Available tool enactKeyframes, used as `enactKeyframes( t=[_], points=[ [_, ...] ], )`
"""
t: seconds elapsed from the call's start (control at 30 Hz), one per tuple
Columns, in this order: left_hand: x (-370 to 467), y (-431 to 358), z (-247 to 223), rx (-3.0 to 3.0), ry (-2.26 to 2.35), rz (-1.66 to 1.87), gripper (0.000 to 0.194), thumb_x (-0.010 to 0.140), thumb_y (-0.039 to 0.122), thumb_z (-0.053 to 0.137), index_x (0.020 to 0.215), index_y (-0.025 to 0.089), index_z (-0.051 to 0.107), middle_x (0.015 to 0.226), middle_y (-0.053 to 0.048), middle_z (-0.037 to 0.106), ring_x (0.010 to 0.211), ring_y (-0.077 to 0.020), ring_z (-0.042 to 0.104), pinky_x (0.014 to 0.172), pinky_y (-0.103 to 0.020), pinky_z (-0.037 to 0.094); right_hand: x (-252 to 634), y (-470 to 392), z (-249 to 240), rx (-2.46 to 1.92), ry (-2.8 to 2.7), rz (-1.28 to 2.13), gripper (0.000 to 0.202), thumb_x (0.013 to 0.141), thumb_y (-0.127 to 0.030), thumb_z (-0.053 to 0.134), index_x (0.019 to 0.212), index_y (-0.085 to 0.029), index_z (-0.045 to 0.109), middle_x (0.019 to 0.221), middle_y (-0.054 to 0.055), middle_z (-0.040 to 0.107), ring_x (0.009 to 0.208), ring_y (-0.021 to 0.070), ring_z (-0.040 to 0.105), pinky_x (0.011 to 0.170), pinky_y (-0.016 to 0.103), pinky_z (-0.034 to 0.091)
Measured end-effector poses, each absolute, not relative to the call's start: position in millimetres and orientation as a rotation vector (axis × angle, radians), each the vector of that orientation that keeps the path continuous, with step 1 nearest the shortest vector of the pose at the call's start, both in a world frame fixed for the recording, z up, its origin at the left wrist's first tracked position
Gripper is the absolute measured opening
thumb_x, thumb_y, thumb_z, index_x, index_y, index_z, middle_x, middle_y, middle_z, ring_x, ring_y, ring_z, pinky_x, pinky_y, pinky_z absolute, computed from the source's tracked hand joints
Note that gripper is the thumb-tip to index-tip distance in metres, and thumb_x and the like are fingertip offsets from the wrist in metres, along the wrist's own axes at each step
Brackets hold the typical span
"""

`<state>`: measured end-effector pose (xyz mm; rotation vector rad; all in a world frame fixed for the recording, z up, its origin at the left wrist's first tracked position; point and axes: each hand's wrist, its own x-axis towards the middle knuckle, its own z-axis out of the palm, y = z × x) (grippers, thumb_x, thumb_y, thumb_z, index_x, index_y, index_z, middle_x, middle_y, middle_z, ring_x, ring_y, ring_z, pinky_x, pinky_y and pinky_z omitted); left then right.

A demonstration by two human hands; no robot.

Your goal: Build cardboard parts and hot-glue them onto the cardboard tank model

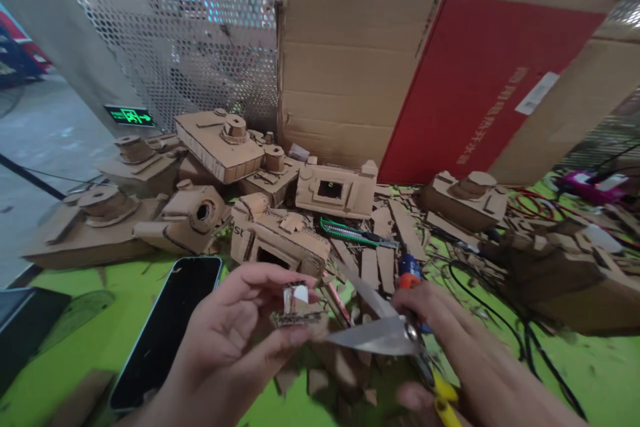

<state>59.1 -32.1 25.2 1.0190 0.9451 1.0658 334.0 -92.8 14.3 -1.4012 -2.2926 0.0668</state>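
My left hand [227,330] pinches a small folded cardboard piece [303,317] between thumb and fingers; a pale patch shows on its upper part. My right hand [453,330] is closed around the scissors [377,339], whose handles are partly yellow. Their blades stand apart and point left toward the cardboard piece, and the lower tip is close to its right end. Whether that tip touches it I cannot tell. A blue and orange tool [410,270] lies just beyond my right hand, partly covered by it.
Several cardboard models surround the work area, including a box-shaped one [337,190] with a cut-out. A green utility knife [350,232] lies among scraps. At left is a phone [170,327]; at right run black cables [487,300]. A large cardboard sheet [350,67] stands behind.
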Motion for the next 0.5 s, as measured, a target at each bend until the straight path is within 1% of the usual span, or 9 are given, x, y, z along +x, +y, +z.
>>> enactKeyframes(
  t=[0.07, 0.13, 0.2, 0.27, 0.33, 0.4, 0.5],
  points=[
    [60, -32, 28, 0.99, 0.931, 1.047, 0.026, 0.075, 0.018, 0.099, 0.095, 0.025, 0.084, 0.095, -0.006, 0.09, 0.079, -0.0205, 0.085, 0.066, -0.019, 0.068, 331, -92, 16, -1.424, -2.318, -0.008, 0.046, 0.088, -0.029, 0.065, 0.133, -0.023, 0.061, 0.121, 0.015, 0.08, 0.098, 0.0335, 0.082, 0.073, 0.038, 0.07],
    [60, -33, 29, 0.971, 0.93, 1.011, 0.025, 0.075, 0.02, 0.099, 0.095, 0.025, 0.085, 0.091, -0.005, 0.09, 0.074, -0.0187, 0.084, 0.063, -0.017, 0.067, 330, -91, 15, -1.406, -2.348, -0.068, 0.045, 0.084, -0.025, 0.061, 0.129, -0.021, 0.063, 0.113, 0.015, 0.081, 0.084, 0.0307, 0.083, 0.061, 0.036, 0.069],
    [58, -33, 26, 0.988, 0.947, 0.991, 0.027, 0.072, 0.02, 0.1, 0.094, 0.026, 0.086, 0.089, -0.005, 0.09, 0.072, -0.0182, 0.083, 0.063, -0.017, 0.066, 330, -90, 13, -1.378, -2.37, -0.102, 0.042, 0.085, -0.024, 0.057, 0.126, -0.02, 0.063, 0.106, 0.014, 0.082, 0.073, 0.0285, 0.081, 0.053, 0.035, 0.066],
    [56, -34, 22, 1.052, 0.941, 0.983, 0.027, 0.074, 0.019, 0.099, 0.097, 0.027, 0.087, 0.093, -0.005, 0.09, 0.08, -0.0208, 0.085, 0.068, -0.019, 0.068, 331, -88, 11, -1.361, -2.382, -0.104, 0.038, 0.089, -0.025, 0.056, 0.126, -0.019, 0.062, 0.102, 0.014, 0.081, 0.071, 0.0278, 0.081, 0.051, 0.036, 0.066],
    [55, -35, 19, 1.117, 0.91, 0.974, 0.026, 0.08, 0.016, 0.093, 0.103, 0.027, 0.087, 0.099, -0.006, 0.091, 0.091, -0.0235, 0.086, 0.077, -0.022, 0.069, 333, -88, 9, -1.354, -2.384, -0.089, 0.035, 0.093, -0.026, 0.055, 0.127, -0.019, 0.062, 0.101, 0.013, 0.08, 0.074, 0.0278, 0.082, 0.054, 0.036, 0.067],
    [55, -37, 19, 1.122, 0.919, 0.977, 0.029, 0.081, 0.012, 0.089, 0.106, 0.027, 0.087, 0.1, -0.006, 0.091, 0.091, -0.0235, 0.086, 0.078, -0.021, 0.069, 333, -87, 8, -1.338, -2.383, -0.058, 0.032, 0.096, -0.027, 0.056, 0.127, -0.019, 0.062, 0.099, 0.012, 0.08, 0.075, 0.0273, 0.081, 0.056, 0.036, 0.066],
    [57, -40, 21, 1.058, 0.979, 0.984, 0.032, 0.076, 0.01, 0.087, 0.104, 0.026, 0.087, 0.1, -0.006, 0.091, 0.083, -0.0228, 0.086, 0.071, -0.019, 0.068, 332, -88, 7, -1.31, -2.374, -0.035, 0.028, 0.097, -0.031, 0.061, 0.123, -0.02, 0.063, 0.092, 0.009, 0.078, 0.07, 0.0248, 0.078, 0.054, 0.033, 0.062]
  ],
)
